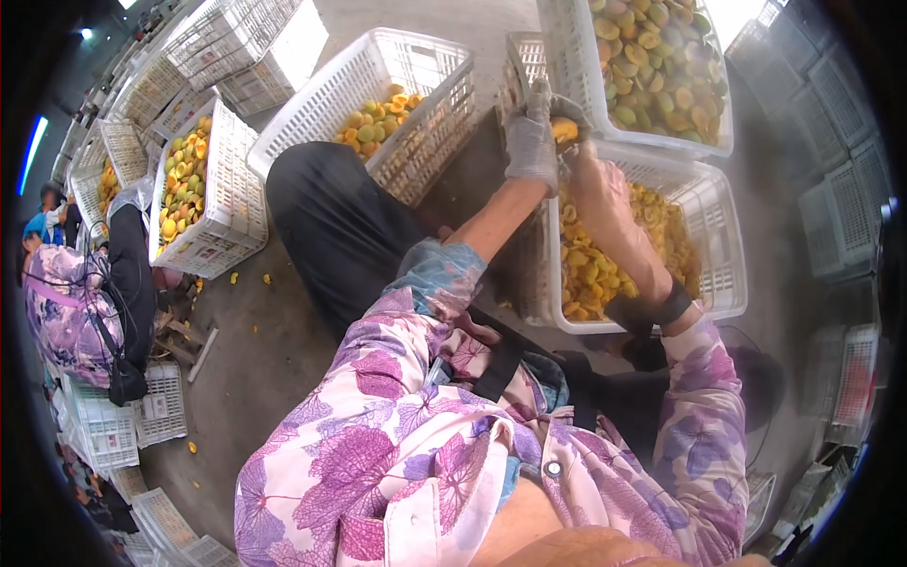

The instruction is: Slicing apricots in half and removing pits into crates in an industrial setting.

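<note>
My left hand [532, 142], in a grey glove, is closed around a yellow-orange piece of fruit [565, 129] above the corner of a white crate. Close against it is my bare right hand [597, 184], with its fingers curled together. Something small and dark with a shiny glint shows between the two hands, but its kind is hidden. Below my right forearm, the white crate [730, 248] holds many yellow fruit pieces [590, 269]. Beyond it, a higher white crate [570, 71] is filled with yellow-green fruit halves [652, 71].
Ahead to the left stands a white crate [312, 80] partly filled with fruit, beside my dark-trousered knee. Another full crate [231, 194] is farther left. A person [80, 293] in a floral top sits at the far left. Stacked crates [831, 208] line the right side. Fruit scraps dot the floor.
</note>
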Available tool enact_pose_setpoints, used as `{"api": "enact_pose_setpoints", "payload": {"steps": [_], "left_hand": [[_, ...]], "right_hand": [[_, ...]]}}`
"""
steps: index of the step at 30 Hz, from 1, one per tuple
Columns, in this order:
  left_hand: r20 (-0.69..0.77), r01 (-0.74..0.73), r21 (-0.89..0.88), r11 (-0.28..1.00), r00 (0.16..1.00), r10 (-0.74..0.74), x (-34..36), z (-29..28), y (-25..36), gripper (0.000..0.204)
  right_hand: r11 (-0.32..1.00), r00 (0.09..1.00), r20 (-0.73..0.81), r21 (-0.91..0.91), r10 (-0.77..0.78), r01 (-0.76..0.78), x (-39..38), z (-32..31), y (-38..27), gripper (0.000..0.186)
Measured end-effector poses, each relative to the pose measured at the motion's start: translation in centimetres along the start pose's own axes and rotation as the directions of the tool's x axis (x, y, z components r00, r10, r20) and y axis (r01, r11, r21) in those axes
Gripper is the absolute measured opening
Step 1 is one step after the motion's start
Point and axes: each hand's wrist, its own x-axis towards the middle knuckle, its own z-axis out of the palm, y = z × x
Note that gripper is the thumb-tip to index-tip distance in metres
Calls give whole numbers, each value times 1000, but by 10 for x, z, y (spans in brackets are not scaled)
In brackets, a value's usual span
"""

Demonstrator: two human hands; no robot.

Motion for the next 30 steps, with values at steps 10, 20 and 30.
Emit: {"api": "enact_pose_setpoints", "payload": {"steps": [10,20,30], "left_hand": [[-47,-123,273,954,989,141,-11,16,3,54],[480,245,-85,966,860,-176,12,-4,-23,32],[390,411,-826,387,911,-135,135,-111,-17,38]], "right_hand": [[997,997,-12,2,-81,81,-2,-12,3,17],[704,763,619,458,185,-542,-5,-71,-9,14],[953,860,443,-268,253,-142,-29,-105,104,16]]}}
